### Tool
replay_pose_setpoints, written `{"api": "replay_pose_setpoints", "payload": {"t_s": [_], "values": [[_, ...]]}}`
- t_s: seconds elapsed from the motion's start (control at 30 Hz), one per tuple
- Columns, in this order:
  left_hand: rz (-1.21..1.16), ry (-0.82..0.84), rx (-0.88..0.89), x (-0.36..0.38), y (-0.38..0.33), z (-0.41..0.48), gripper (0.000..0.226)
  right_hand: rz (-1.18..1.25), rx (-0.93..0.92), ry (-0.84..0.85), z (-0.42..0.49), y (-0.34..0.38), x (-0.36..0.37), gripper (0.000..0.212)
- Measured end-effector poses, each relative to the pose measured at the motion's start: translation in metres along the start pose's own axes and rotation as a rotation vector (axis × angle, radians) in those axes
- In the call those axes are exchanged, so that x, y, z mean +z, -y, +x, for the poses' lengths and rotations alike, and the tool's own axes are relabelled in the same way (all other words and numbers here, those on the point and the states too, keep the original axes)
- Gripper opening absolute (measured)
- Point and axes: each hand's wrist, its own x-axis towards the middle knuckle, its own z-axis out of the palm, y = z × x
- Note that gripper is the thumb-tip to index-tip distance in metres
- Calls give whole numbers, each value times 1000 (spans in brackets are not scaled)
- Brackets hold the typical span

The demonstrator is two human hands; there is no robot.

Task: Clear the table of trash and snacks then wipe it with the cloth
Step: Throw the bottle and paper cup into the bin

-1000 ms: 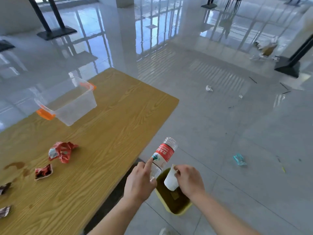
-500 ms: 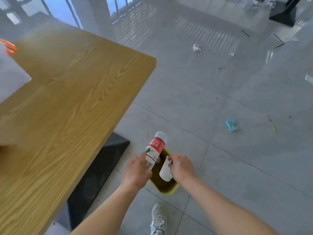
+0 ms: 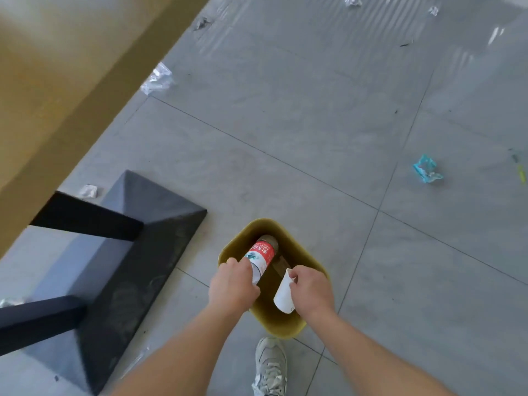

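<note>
Bottle grasped by left hand, cup pinched by right hand, both inside bin rim. Disposal step, judged; release due next.

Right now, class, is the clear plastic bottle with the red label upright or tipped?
Tipped: the red-labelled plastic bottle slants over the yellow plastic bin, gripped at one end by the left hand.

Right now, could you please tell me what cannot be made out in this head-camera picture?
The tabletop: blurred and cut by the left edge in the head view; what lies on it is unseen.
The bottle, near end: wrapped in the left hand, so no cap can be told.
The bin, bottom: covered by bottle, white cup and right hand.
The floor scraps: too small to identify.
</note>
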Motion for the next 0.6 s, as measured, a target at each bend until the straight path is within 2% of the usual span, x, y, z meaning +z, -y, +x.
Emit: {"api": "replay_pose_setpoints", "payload": {"t_s": [0.2, 0.33, 0.47, 0.6], "values": [[77, 7, -1, 34, -10, 39, 45, -89, -53, -62, 35, -16, 20, 22], [49, 2, 34, 49, -11, 42, 42, -115, -60, -44, 42, -20, 23, 21], [61, -64, 97, 52, -9, 37, 37, -121, -72, -48, 43, -22, 21, 21], [126, -128, 152, 46, 1, 31, 43, -131, -123, -53, 39, -17, 14, 23]]}}
